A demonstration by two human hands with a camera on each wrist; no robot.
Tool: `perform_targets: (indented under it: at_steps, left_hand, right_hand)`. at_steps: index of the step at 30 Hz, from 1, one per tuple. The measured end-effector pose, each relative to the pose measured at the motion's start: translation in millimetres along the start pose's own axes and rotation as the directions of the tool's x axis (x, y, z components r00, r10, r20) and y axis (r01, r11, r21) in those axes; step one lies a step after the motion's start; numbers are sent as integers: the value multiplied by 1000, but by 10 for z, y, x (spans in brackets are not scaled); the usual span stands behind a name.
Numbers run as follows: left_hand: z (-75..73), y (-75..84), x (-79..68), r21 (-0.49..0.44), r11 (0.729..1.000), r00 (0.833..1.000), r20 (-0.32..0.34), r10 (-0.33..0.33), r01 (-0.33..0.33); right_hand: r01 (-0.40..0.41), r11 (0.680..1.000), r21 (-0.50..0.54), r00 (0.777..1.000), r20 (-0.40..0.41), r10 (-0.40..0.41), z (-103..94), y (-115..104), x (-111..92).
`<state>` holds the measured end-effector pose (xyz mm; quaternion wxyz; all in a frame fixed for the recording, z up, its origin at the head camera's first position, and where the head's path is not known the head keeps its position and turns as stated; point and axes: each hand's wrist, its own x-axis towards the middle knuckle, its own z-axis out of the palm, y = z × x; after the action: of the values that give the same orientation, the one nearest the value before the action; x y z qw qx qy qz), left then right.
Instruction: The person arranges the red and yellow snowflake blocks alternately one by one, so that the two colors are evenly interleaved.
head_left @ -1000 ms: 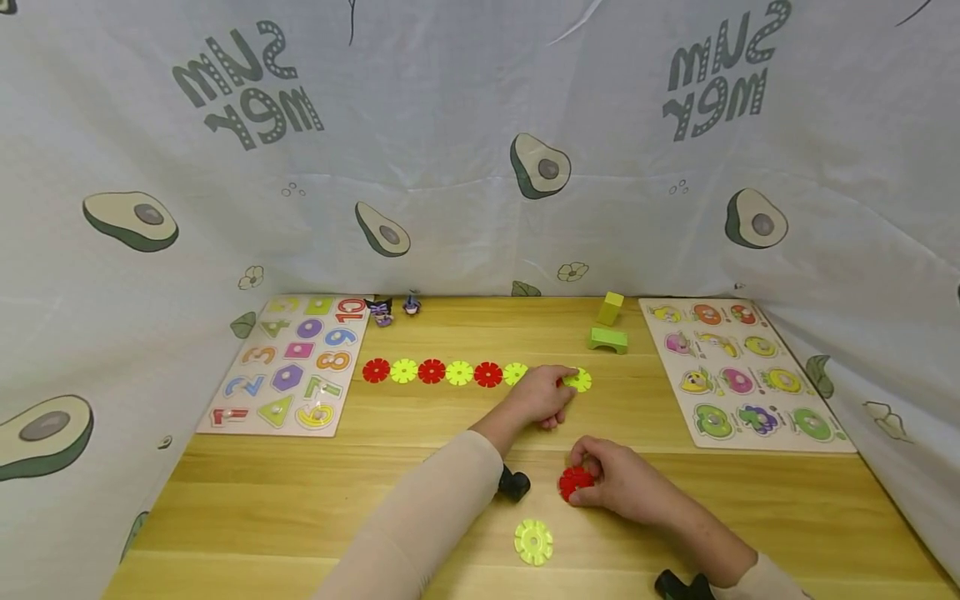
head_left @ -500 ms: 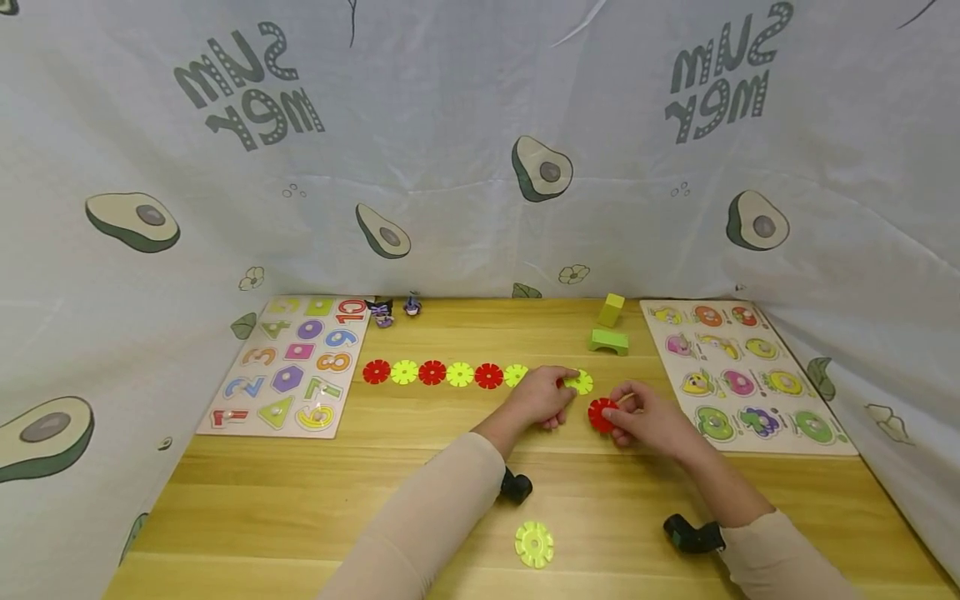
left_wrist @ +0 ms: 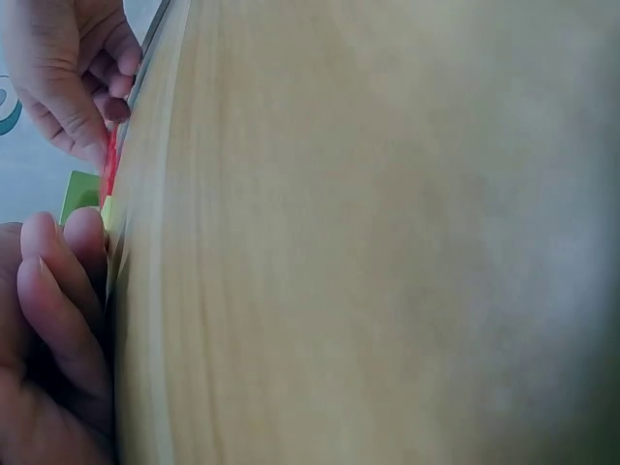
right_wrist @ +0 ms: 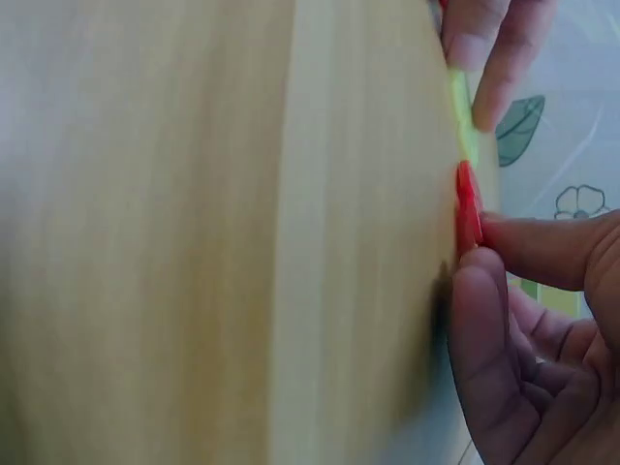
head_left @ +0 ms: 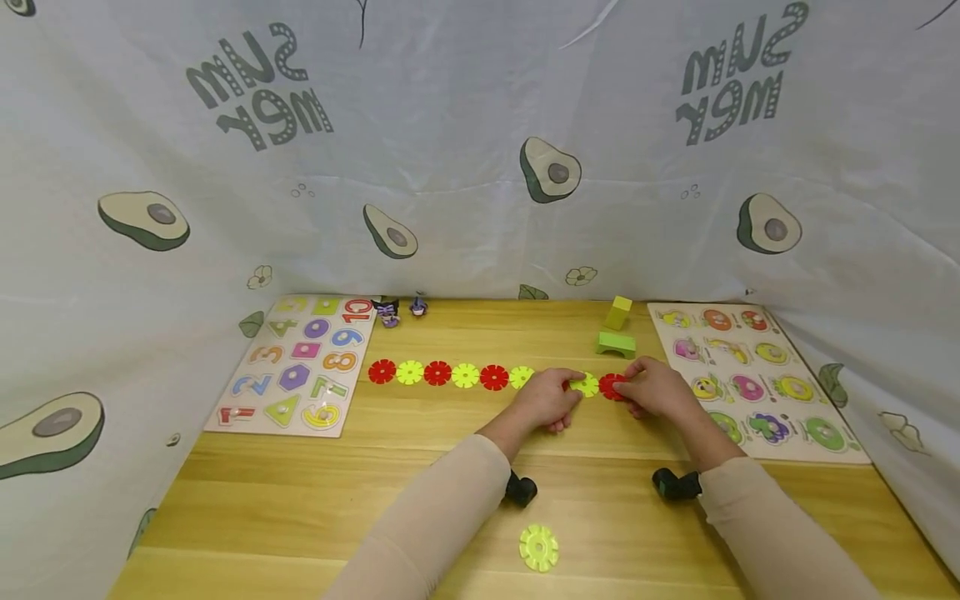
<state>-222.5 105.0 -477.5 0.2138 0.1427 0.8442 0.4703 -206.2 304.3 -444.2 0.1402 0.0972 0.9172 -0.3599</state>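
Slotted plastic snowflake discs, red and yellow-green by turns, lie in a row across the wooden table (head_left: 435, 467). At the row's right part, my left hand (head_left: 546, 398) has its index finger and thumb at the edges of a yellow snowflake disc (head_left: 587, 385); its other fingers are curled. Part of the row is hidden behind it. My right hand (head_left: 660, 390) pinches a red snowflake disc (head_left: 611, 386) at the right end. In the right wrist view, that red disc (right_wrist: 468, 205) meets the yellow disc (right_wrist: 462, 111) edge to edge. A single yellow disc (head_left: 538, 547) lies near the front.
A number-and-shape puzzle board (head_left: 292, 367) stands left, a fruit puzzle board (head_left: 757, 383) right, near my right hand. Behind the row are a green arch block (head_left: 616, 343), a yellow block (head_left: 618, 312) and small purple figurines (head_left: 387, 312). Printed cloth (head_left: 450, 125) surrounds the table.
My right hand has carried the red disc from the front middle, back and rightward, to the right end of the row beside the yellow disc. My left hand has stayed in place.
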Motion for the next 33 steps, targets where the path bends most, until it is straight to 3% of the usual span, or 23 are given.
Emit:
perform_targets:
  at_steps: [5, 11, 14, 17, 19, 21, 27, 29, 31, 33]
  left_hand:
    - [36, 8, -3, 13, 1000, 1000, -7, 9, -8]
    - [47, 15, -8, 5, 1000, 1000, 20, 20, -20]
    - [19, 19, -14, -9, 1000, 998, 51, 23, -23]
    - [-37, 29, -7, -33, 999, 995, 98, 34, -31]
    - [-68, 45, 18, -44, 998, 990, 133, 47, -41]
    - [-75, 76, 62, -60, 997, 985, 164, 52, -42]
    - [15, 192, 146, -82, 996, 980, 195, 30, -14]
    - [52, 223, 154, -71, 997, 981, 195, 25, -11]
    - [89, 249, 167, -57, 998, 981, 190, 26, -15]
    - [127, 270, 179, -43, 999, 983, 184, 29, -22]
  right_hand:
    - [4, 999, -48, 999, -36, -6, 3, 82, -11]
    - [69, 997, 24, 995, -80, -67, 46, 99, -174]
    - [133, 987, 91, 990, -55, -129, 133, 61, -356]
    - [218, 963, 161, 974, 29, -225, 263, 18, -567]
    - [262, 942, 211, 948, 124, -292, 351, -8, -703]
    - [300, 918, 259, 905, 229, -360, 442, -30, -835]
    - [386, 861, 331, 718, 478, -506, 746, -153, -1234]
    - [393, 852, 347, 670, 527, -523, 823, -182, -1338]
    - [399, 848, 347, 645, 551, -529, 879, -190, -1401]
    - [394, 857, 332, 649, 559, -516, 913, -187, -1438]
